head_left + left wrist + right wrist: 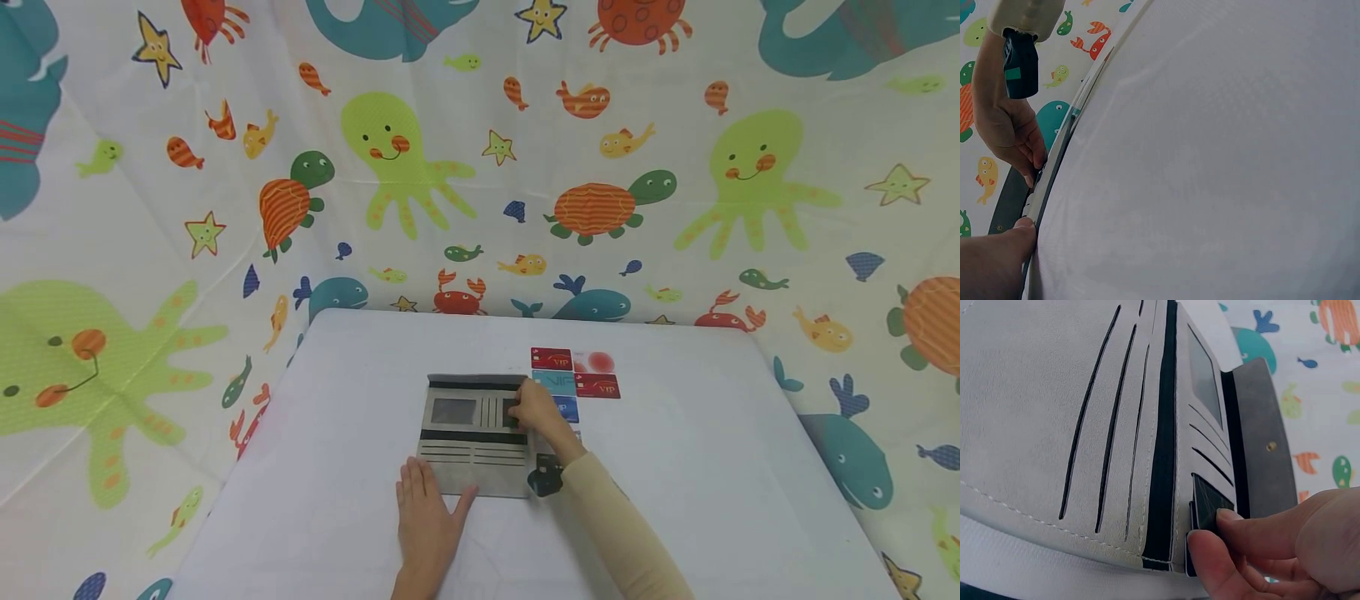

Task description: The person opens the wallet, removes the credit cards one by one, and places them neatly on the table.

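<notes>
A grey wallet (491,482) lies unfolded on the white table, with rows of card slots, dark bands and a clear window pocket (453,412). My left hand (429,521) rests on its lower left corner, fingers extended and thumb spread along the near edge. At the wallet's right side my right hand (543,410) pinches a dark card (1210,499) between thumb and index finger. In the right wrist view that card sits at the slots beside the window, partly covered by the fingertips. The flap (1266,440) with a brass snap lies folded out beyond.
Right of the wallet lie several cards: a red VIP card (551,358), a white card with a red dot (594,362), another red card (597,386), a light blue one (553,383) and a blue one (567,409). A sea-animal curtain (480,200) hangs behind the table.
</notes>
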Motion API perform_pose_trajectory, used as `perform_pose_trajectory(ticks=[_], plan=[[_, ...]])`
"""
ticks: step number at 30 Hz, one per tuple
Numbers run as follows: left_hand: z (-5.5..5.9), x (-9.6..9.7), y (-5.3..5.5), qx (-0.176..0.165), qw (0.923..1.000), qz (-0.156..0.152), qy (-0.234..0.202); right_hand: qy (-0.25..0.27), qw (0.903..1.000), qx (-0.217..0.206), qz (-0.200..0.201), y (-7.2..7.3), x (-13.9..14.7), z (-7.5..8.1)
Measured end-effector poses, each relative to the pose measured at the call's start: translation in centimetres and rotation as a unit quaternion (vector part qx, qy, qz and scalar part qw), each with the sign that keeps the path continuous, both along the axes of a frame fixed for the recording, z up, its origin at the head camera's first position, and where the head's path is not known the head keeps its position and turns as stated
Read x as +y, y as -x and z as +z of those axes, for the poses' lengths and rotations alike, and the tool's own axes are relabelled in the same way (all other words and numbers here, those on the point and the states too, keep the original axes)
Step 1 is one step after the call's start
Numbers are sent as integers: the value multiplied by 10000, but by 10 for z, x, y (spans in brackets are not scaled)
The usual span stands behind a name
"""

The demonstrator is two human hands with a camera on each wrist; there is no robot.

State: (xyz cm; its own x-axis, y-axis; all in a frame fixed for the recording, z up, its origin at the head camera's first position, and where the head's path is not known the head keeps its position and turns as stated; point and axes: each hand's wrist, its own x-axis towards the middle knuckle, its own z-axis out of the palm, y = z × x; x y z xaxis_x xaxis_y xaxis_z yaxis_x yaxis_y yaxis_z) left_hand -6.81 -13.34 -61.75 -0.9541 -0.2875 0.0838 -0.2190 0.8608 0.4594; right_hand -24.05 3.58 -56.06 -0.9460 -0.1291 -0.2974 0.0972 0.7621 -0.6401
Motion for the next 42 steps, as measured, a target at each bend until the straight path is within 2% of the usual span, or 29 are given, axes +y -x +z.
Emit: perform_pose_trajectory(ticks=[21,30,35,42], plan=[[-2,-1,1,-108,9999,-47,-49,-59,9998,-3,-166,-1,13,-2],[-3,-2,1,24,10000,-65,1,-1,9997,150,-207,-5,12,0],[-3,-2,1,-25,10000,-83,-33,-43,9995,178,-256,-8,10,0],[-4,-2,1,-51,9999,-85,-48,-158,9992,349,-121,-9,11,-2]])
